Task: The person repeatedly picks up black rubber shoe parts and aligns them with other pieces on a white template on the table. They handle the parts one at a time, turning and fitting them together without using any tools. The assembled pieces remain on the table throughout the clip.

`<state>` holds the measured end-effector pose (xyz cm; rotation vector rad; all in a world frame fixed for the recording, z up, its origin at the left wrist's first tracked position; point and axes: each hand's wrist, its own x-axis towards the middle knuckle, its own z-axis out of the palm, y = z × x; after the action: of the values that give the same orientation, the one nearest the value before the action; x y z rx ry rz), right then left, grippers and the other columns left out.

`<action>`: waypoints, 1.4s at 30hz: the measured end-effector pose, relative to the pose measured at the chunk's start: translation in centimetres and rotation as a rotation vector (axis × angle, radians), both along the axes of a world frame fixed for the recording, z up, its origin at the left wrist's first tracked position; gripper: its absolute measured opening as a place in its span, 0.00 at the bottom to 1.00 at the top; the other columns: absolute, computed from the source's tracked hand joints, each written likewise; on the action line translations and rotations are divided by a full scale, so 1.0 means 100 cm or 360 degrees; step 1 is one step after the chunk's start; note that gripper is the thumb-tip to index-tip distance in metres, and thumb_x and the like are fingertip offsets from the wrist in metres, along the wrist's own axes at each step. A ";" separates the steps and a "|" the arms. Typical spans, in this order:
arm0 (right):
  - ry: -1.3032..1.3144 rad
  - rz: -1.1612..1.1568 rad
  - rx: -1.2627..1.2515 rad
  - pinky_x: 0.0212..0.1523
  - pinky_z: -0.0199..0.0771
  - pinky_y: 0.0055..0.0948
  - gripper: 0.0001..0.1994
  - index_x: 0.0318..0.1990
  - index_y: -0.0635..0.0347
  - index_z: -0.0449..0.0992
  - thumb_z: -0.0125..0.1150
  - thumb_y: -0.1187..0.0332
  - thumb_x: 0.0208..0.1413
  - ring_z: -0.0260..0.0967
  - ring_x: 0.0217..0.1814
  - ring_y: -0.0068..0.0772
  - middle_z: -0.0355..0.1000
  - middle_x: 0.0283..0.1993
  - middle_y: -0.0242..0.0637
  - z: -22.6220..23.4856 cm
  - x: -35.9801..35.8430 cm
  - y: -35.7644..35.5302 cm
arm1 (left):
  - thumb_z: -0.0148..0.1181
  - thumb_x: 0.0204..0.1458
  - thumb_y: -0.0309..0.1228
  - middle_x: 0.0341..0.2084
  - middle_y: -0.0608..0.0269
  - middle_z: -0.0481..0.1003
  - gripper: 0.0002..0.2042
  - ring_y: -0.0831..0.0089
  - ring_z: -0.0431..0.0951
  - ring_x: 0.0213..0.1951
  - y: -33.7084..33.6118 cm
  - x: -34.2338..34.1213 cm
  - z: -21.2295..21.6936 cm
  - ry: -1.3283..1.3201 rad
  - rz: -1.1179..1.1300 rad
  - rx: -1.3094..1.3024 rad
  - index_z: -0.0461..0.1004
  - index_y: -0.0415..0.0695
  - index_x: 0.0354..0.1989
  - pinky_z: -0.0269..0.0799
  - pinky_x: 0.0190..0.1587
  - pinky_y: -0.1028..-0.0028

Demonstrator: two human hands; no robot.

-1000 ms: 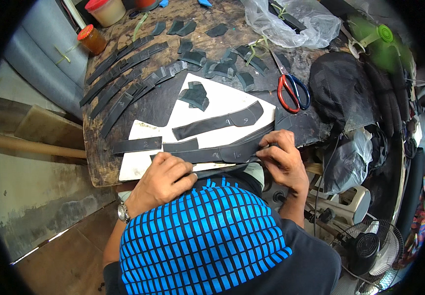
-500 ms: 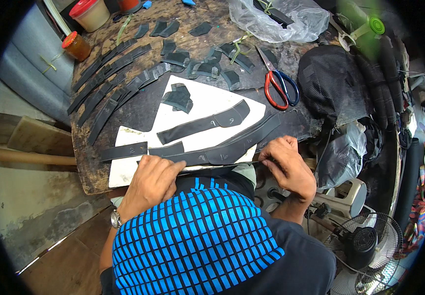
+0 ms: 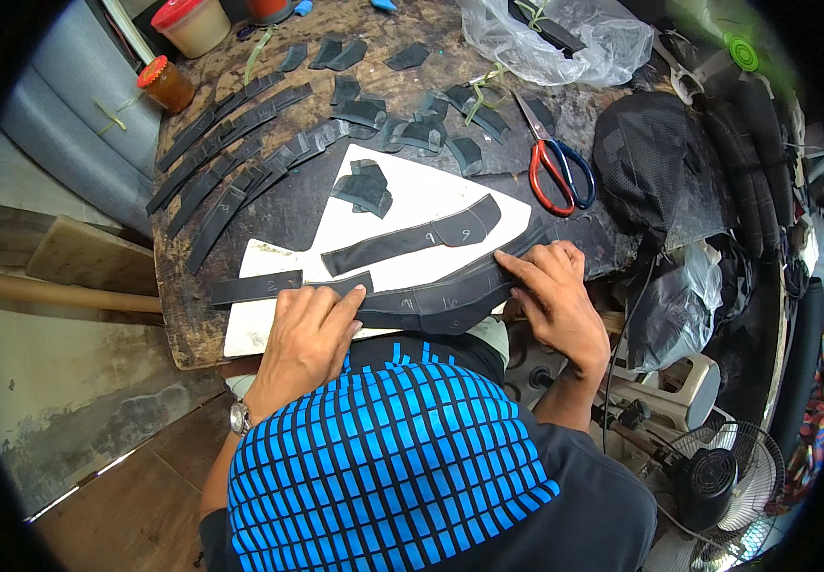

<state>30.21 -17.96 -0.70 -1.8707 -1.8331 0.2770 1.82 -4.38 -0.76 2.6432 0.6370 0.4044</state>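
Observation:
A long curved black leather strip [image 3: 450, 291] lies along the near edge of a white cutting board [image 3: 421, 195]. My left hand [image 3: 309, 334] presses flat on the strip's left part, fingers spread. At the strip's right end my right hand [image 3: 550, 296] pins it down with its fingertips. Farther back on the board lies another black strip [image 3: 407, 238] with chalk marks, and a small folded black piece [image 3: 364, 186]. Left of my left hand, a short black strip [image 3: 254, 286] rests on the board's edge.
Red-and-blue-handled scissors [image 3: 550, 167] lie to the right on the worn wooden table [image 3: 193, 324]. Several long black strips [image 3: 231, 162] and small cut pieces [image 3: 412, 129] cover the back. A clear plastic bag [image 3: 564, 38], an orange-lidded jar [image 3: 166, 84], a tub [image 3: 193, 21] and a fan [image 3: 717, 486] surround it.
The view has shifted, so the table appears lower in the picture. Both hands stay pressed on the long strip, and my right hand's fingers have moved slightly along its right end.

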 end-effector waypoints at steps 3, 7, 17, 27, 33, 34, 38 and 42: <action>0.0052 0.0023 0.0097 0.58 0.55 0.40 0.14 0.43 0.59 0.78 0.63 0.79 0.46 0.64 0.44 0.39 0.65 0.36 0.37 -0.002 0.002 0.001 | 0.63 0.46 0.21 0.30 0.59 0.70 0.15 0.65 0.71 0.35 0.001 -0.001 0.001 -0.0128 -0.0078 0.0166 0.77 0.36 0.45 0.63 0.42 0.65; 0.0150 0.0031 0.0135 0.57 0.56 0.38 0.10 0.36 0.59 0.78 0.64 0.79 0.44 0.65 0.44 0.38 0.66 0.36 0.36 0.001 0.001 -0.002 | 0.62 0.44 0.23 0.34 0.60 0.73 0.09 0.66 0.73 0.38 0.000 -0.004 0.005 -0.0221 -0.0228 0.0253 0.79 0.38 0.35 0.66 0.42 0.66; 0.0304 0.0092 -0.0393 0.59 0.50 0.41 0.07 0.33 0.57 0.75 0.65 0.76 0.46 0.66 0.40 0.33 0.70 0.32 0.30 0.020 0.009 -0.026 | 0.62 0.45 0.27 0.24 0.65 0.75 0.06 0.72 0.76 0.32 0.002 -0.008 0.001 -0.0273 -0.0480 0.0064 0.77 0.41 0.31 0.69 0.41 0.69; 0.0266 0.0043 -0.0388 0.58 0.51 0.39 0.08 0.37 0.57 0.75 0.64 0.76 0.49 0.67 0.41 0.35 0.70 0.32 0.31 0.018 0.015 -0.029 | 0.67 0.42 0.21 0.34 0.55 0.77 0.09 0.63 0.77 0.37 0.003 -0.009 0.003 -0.0284 -0.0393 -0.0074 0.75 0.39 0.32 0.71 0.42 0.64; 0.0150 -0.0047 -0.0236 0.62 0.50 0.42 0.19 0.52 0.56 0.76 0.63 0.75 0.50 0.67 0.44 0.37 0.68 0.34 0.34 0.008 0.012 -0.016 | 0.67 0.43 0.20 0.49 0.46 0.75 0.09 0.55 0.76 0.51 0.000 -0.006 -0.001 -0.0217 -0.0058 -0.0052 0.73 0.37 0.32 0.69 0.49 0.60; 0.0097 -0.0065 -0.0228 0.62 0.49 0.42 0.21 0.54 0.56 0.75 0.63 0.75 0.50 0.67 0.44 0.37 0.68 0.34 0.35 0.006 0.011 -0.014 | 0.66 0.44 0.20 0.49 0.45 0.75 0.08 0.55 0.76 0.51 0.000 -0.006 -0.003 -0.0234 -0.0063 -0.0032 0.73 0.37 0.32 0.68 0.50 0.60; 0.0014 -0.0126 -0.0156 0.63 0.50 0.42 0.21 0.53 0.56 0.76 0.64 0.76 0.49 0.67 0.44 0.37 0.68 0.35 0.35 0.001 0.007 -0.007 | 0.67 0.43 0.18 0.47 0.48 0.77 0.11 0.57 0.77 0.51 0.003 -0.008 -0.008 -0.0259 -0.0139 0.0061 0.73 0.37 0.34 0.68 0.48 0.60; -0.0007 -0.0110 -0.0013 0.61 0.53 0.41 0.18 0.49 0.58 0.77 0.65 0.77 0.47 0.65 0.41 0.36 0.66 0.33 0.36 -0.001 0.007 -0.005 | 0.64 0.44 0.19 0.45 0.49 0.77 0.09 0.58 0.78 0.50 0.004 -0.010 -0.010 -0.0258 -0.0216 0.0190 0.74 0.37 0.35 0.68 0.47 0.62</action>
<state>30.92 -18.50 -0.78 -1.9371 -1.7686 0.2563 0.85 -3.97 -1.77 2.7100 0.3917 0.6260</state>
